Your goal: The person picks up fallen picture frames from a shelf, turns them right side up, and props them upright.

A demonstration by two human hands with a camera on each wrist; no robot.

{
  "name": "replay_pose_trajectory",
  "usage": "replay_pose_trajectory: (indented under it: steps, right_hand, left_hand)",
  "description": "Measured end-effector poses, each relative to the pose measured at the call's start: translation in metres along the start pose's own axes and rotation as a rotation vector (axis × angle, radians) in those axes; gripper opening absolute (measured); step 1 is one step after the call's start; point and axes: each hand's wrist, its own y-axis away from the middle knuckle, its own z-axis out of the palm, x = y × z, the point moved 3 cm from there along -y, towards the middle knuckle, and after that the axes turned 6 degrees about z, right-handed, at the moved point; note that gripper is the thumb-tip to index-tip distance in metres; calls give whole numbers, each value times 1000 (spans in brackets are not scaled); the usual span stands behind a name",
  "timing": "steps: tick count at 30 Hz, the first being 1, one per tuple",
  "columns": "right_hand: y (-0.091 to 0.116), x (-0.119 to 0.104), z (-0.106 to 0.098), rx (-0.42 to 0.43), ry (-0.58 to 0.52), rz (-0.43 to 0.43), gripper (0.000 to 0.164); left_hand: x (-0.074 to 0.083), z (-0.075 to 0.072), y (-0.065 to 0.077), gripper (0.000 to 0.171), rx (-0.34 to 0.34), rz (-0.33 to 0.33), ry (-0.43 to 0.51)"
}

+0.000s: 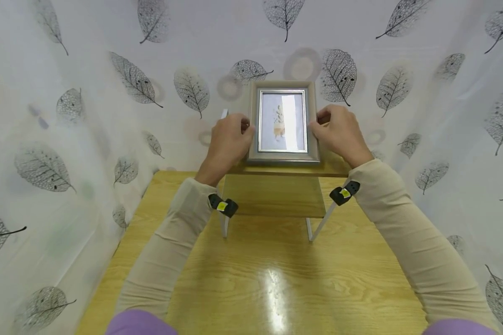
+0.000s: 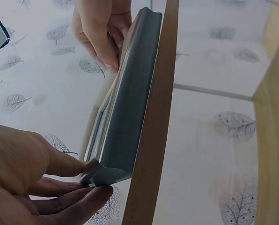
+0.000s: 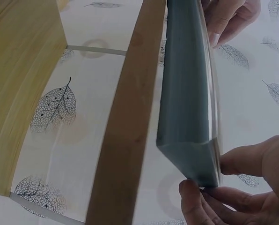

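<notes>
A silver-beige picture frame (image 1: 284,157) stands at the top board of a small two-tier wooden shelf (image 1: 272,195), its glazed front facing me and catching a bright reflection. My left hand (image 1: 231,139) grips the frame's left side, thumb in front and fingers behind. On the opposite side my right hand (image 1: 339,132) pinches the right edge the same way. From the left wrist, the frame's lower moulding (image 2: 128,108) shows close to the shelf board's edge (image 2: 153,112). In the right wrist view the frame's corner (image 3: 195,154) lies between thumb and fingers.
The shelf's thin white legs (image 1: 318,228) rest on a glossy wood-grain table (image 1: 243,279). Behind and on both sides hangs a pale curtain (image 1: 109,125) printed with dark leaf skeletons. Dark wrist cameras (image 1: 224,204) are strapped over both beige sleeves.
</notes>
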Motion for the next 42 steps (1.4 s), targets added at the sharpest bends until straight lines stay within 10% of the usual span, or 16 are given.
replay_pose_trajectory:
  steps: [42]
  right_hand:
    - [7, 1, -7, 136, -138, -22, 34]
  left_hand:
    - [3, -5, 4, 29, 155, 29, 181]
